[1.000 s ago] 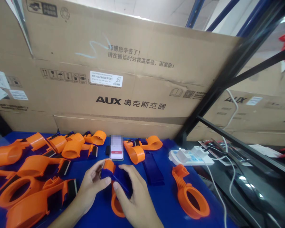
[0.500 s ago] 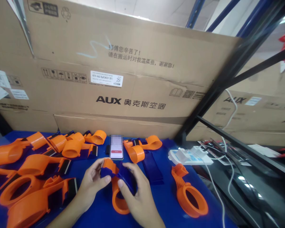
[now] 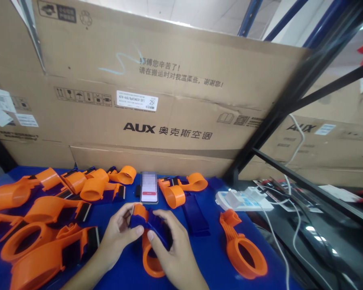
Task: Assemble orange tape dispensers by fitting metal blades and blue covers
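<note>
Both of my hands hold one orange plastic ring part (image 3: 149,264) with a dark blue strap (image 3: 153,226) over the blue table (image 3: 208,253). My left hand (image 3: 121,235) pinches the strap's end at the part's orange tip, thumb on top. Fingers of my right hand (image 3: 172,251) are closed on the strap and cover much of the ring. The ring's lower curve shows under my right hand.
Several orange ring parts with straps (image 3: 48,225) lie to the left. Another ring part (image 3: 245,253) lies to the right. A phone (image 3: 149,192) and loose blue straps (image 3: 195,213) lie ahead. Large cardboard boxes (image 3: 169,100) stand behind. A white power strip (image 3: 242,200) with cables sits right.
My hands stay in place with the part; the fingers shift slightly on the strap, and the ring under my right hand moves a little.
</note>
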Tool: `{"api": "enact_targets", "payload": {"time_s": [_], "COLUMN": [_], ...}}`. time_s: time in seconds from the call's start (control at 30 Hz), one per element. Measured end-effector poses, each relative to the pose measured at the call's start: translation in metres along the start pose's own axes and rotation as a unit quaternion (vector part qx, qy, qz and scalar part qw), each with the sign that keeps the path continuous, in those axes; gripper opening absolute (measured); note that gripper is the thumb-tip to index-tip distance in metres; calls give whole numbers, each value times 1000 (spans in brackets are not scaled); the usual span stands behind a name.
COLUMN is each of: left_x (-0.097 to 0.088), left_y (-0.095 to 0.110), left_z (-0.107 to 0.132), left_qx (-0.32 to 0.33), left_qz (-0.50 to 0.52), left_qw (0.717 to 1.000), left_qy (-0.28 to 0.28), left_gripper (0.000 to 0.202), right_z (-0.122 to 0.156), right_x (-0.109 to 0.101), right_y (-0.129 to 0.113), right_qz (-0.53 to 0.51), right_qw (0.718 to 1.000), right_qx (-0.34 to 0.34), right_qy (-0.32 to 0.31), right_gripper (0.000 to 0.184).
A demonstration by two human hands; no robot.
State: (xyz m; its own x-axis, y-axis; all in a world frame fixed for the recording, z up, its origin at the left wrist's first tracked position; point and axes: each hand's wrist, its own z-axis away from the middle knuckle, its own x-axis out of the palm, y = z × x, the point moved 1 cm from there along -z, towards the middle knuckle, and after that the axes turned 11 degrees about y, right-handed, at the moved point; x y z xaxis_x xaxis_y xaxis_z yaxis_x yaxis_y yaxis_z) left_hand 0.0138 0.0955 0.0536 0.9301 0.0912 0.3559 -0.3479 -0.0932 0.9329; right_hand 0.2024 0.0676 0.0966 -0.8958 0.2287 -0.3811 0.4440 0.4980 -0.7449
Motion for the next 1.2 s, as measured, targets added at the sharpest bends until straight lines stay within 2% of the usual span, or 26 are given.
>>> {"api": "enact_targets", "payload": {"time_s": [0.2,0.33,0.47,0.57,0.63,0.87,1.13,1.2], "left_x": [-3,-5,-4,-2,-1,-3,8,6], "left_y": [-2,0,3,4,4,8,7,8], "left_z": [1,5,8,9,8,8,14,13], "left_qx": [2,-11,13,28,30,45,37,33], "left_qz": [17,51,36,-30,-57,-81,-54,-66], "left_qw": [1000,998,996,997,996,995,998,997], "left_qy": [-26,-44,-81,-71,-54,-27,11,3], "left_gripper": [58,69,69,50,41,34,38,35], "right_z": [0,2,8,15,18,22,21,21], "right_x": [1,-4,-8,-7,-4,0,-1,0], "right_y": [3,6,6,8,9,9,11,12], "right_qz": [-4,38,139,210,231,241,246,250], "right_qw": [1000,999,982,952,939,931,932,932], "right_qx": [12,-10,-127,-221,-254,-274,-265,-264], "right_qy": [-13,0,-1,-13,-18,-3,3,3], "right_gripper": [35,57,65,60,57,52,51,52]}}
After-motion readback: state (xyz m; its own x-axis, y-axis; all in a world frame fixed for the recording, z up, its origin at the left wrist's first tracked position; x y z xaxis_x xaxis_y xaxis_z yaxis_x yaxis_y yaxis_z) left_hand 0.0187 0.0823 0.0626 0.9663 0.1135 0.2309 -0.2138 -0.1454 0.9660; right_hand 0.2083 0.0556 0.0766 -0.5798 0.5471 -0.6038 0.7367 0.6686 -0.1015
